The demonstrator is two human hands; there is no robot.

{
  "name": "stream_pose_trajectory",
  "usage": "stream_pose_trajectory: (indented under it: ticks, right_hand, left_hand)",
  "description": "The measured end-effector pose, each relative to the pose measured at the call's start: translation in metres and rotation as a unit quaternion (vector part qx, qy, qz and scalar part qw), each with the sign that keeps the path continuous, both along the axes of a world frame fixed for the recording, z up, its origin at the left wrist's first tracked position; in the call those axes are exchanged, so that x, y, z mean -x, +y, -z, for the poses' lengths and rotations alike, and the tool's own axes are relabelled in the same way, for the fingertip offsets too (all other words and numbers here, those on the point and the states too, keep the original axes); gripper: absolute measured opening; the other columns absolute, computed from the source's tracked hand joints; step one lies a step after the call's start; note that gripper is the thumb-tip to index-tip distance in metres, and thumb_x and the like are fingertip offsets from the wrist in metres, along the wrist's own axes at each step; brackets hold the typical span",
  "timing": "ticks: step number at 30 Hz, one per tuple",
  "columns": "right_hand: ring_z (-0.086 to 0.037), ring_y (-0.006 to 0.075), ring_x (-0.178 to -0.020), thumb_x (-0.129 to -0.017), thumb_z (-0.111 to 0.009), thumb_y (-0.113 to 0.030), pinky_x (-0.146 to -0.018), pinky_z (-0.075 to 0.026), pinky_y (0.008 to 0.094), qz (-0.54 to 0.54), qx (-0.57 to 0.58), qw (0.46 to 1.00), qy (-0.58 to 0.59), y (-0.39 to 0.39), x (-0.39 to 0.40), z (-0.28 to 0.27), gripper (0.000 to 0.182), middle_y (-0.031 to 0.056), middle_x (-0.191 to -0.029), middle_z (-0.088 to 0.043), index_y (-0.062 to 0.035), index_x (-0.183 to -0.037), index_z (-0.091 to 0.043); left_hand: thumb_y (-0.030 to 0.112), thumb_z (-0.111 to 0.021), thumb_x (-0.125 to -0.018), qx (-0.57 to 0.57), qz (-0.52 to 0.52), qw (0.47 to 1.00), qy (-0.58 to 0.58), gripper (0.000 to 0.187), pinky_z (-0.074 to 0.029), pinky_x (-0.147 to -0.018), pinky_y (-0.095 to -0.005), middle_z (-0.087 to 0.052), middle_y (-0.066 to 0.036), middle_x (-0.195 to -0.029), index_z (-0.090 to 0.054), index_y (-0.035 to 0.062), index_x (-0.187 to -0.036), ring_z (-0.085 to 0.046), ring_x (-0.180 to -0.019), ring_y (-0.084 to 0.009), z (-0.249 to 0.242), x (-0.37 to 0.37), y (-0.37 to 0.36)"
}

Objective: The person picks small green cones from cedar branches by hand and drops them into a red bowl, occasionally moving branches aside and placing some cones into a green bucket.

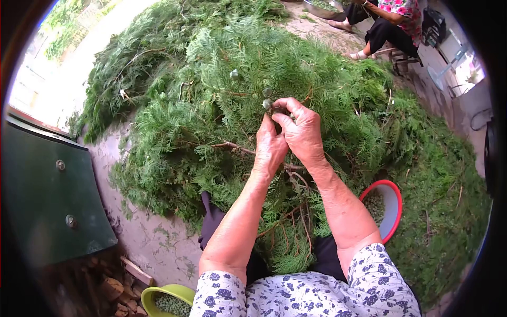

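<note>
My left hand is closed, its thumb and fingers pinching a leafy evergreen branch just below a pale green cone. Right against it, my right hand pinches at the same spot with thumb and index finger; a bit of green shows between its fingers, mostly hidden. Another cone sits just above on the sprig, and a further cone hangs to the upper left. The branch's brown stem runs down toward my lap between my forearms.
Heaped evergreen cuttings spread ahead and to the right. A red-rimmed bucket by my right arm and a lime-green bucket at lower left hold green cones. A dark green panel stands left. Another person sits at upper right near a metal basin.
</note>
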State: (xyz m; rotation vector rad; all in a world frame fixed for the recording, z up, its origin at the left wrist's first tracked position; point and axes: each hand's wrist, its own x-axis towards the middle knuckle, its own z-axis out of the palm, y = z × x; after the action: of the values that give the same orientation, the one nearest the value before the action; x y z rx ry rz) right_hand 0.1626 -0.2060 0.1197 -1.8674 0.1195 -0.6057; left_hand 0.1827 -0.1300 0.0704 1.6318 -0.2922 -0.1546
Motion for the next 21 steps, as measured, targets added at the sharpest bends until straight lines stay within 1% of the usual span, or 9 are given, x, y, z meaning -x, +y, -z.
stream_pose_trajectory:
  ticks: [1,2,3,6,10,12,16,19,21]
  right_hand:
    - [-0.051,0.0048,-0.061,-0.077,-0.06,0.0,-0.056,-0.045,0.0225,-0.019,-0.011,1.0,0.007,-0.004,-0.001,0.001,0.017,-0.0016,-0.072,-0.06,-0.0015,-0.094,-0.062]
    - [-0.051,0.0048,-0.061,-0.077,-0.06,0.0,-0.056,-0.045,0.0225,-0.019,-0.01,1.0,0.007,-0.006,-0.001,0.001,0.017,-0.0016,-0.072,-0.06,-0.0015,-0.094,-0.062]
    - [-0.049,0.0036,-0.06,-0.078,-0.059,0.0,-0.054,-0.043,0.021,-0.038,-0.062,0.997,0.033,-0.008,-0.002,0.001,0.016,-0.0026,-0.072,-0.059,-0.0011,-0.094,-0.062]
    - [-0.045,0.0018,-0.056,-0.08,-0.058,0.0,-0.049,-0.038,0.0183,-0.073,-0.145,0.984,0.069,-0.013,-0.003,0.0,0.015,-0.0037,-0.072,-0.057,-0.0011,-0.095,-0.061]
    - [-0.043,0.0009,-0.053,-0.083,-0.057,-0.002,-0.043,-0.033,0.0156,-0.125,-0.245,0.956,0.1,-0.014,-0.001,-0.004,0.018,-0.004,-0.072,-0.054,-0.0023,-0.101,-0.059]
    - [-0.044,0.0011,-0.052,-0.083,-0.056,-0.002,-0.042,-0.032,0.0154,-0.142,-0.285,0.941,0.114,-0.017,0.0,-0.007,0.021,-0.0041,-0.073,-0.053,-0.0025,-0.104,-0.057]
    - [-0.043,0.0013,-0.051,-0.086,-0.053,-0.003,-0.039,-0.031,0.0168,-0.183,-0.323,0.916,0.152,-0.023,0.0,-0.009,0.024,-0.0021,-0.076,-0.055,-0.0033,-0.11,-0.052]
    - [-0.044,0.0029,-0.051,-0.087,-0.053,-0.006,-0.039,-0.031,0.0173,-0.198,-0.353,0.901,0.155,-0.026,0.001,-0.009,0.023,-0.0007,-0.075,-0.054,-0.0035,-0.109,-0.053]
    - [-0.045,0.0052,-0.051,-0.088,-0.056,-0.015,-0.039,-0.031,0.0181,-0.269,-0.499,0.812,0.138,-0.032,0.002,-0.006,0.024,0.0015,-0.075,-0.054,-0.0035,-0.109,-0.053]
  left_hand:
    - [0.01,-0.06,-0.081,0.046,0.009,0.998,0.039,0.036,-0.045,-0.068,-0.0261,-0.059,-0.007,-0.094,-0.046,0.0001,-0.112,-0.054,-0.079,-0.012,-0.006,0.0,0.003]
    - [0.009,-0.06,-0.079,0.091,0.019,0.993,0.079,0.037,-0.045,-0.066,-0.027,-0.059,-0.007,-0.089,-0.045,-0.0005,-0.112,-0.054,-0.075,-0.0123,-0.014,0.001,0.007]
    - [0.007,-0.061,-0.077,0.157,0.021,0.982,0.101,0.038,-0.044,-0.066,-0.0252,-0.059,-0.006,-0.09,-0.046,-0.0004,-0.112,-0.053,-0.075,-0.0111,-0.023,0.002,0.01]
    - [0.007,-0.06,-0.079,0.198,0.052,0.973,0.103,0.028,-0.044,-0.067,-0.024,-0.059,-0.002,-0.09,-0.054,-0.001,-0.105,-0.052,-0.077,-0.0079,-0.018,-0.006,0.021]
    - [0.01,-0.058,-0.083,0.263,0.036,0.957,0.114,0.021,-0.043,-0.066,-0.0227,-0.062,-0.002,-0.087,-0.06,-0.0011,-0.101,-0.052,-0.075,-0.0067,-0.021,-0.003,0.025]
    - [0.011,-0.058,-0.085,0.291,0.052,0.941,0.166,0.019,-0.042,-0.064,-0.0215,-0.064,-0.001,-0.083,-0.063,-0.001,-0.099,-0.052,-0.071,-0.0058,-0.025,-0.008,0.03]
    - [0.014,-0.06,-0.085,0.223,0.021,0.966,0.125,0.017,-0.04,-0.062,-0.0205,-0.064,0.001,-0.077,-0.067,0.0003,-0.093,-0.05,-0.068,-0.0035,-0.016,-0.013,0.033]
    - [0.017,-0.061,-0.084,0.198,-0.009,0.974,0.107,0.018,-0.036,-0.056,-0.0212,-0.057,0.005,-0.067,-0.066,-0.0002,-0.085,-0.043,-0.062,-0.0029,-0.018,-0.012,0.03]
    - [0.018,-0.061,-0.084,0.186,-0.019,0.977,0.099,0.019,-0.034,-0.055,-0.0217,-0.054,0.006,-0.065,-0.066,-0.0004,-0.084,-0.04,-0.061,-0.0029,-0.02,-0.012,0.029]
